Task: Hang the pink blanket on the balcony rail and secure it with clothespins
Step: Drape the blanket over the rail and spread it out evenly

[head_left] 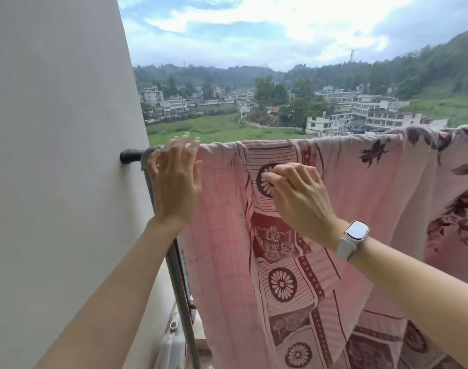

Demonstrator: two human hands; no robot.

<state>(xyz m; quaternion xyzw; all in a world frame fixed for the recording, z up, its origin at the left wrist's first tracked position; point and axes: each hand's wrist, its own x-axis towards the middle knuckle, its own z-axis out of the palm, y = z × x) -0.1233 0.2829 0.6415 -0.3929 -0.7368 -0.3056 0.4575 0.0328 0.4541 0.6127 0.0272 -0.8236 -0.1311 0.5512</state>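
Note:
The pink blanket (224,209), patterned with dark red wheels and squares, hangs draped over the balcony rail (147,151) and falls toward the floor. My left hand (174,182) is at the blanket's left edge near the rail's wall end, fingers spread and holding nothing. My right hand (299,195), with a white watch on its wrist, has its fingers pinched together against the blanket's front, a little below the rail. Whether it pinches cloth or a small object I cannot tell. No clothespin is visible.
A pale wall (57,155) fills the left, with the rail's black bracket (129,155) fixed to it. A second floral blanket (445,182) hangs on the rail at the right. A metal post (179,283) slants down below the rail. Beyond lie fields and buildings.

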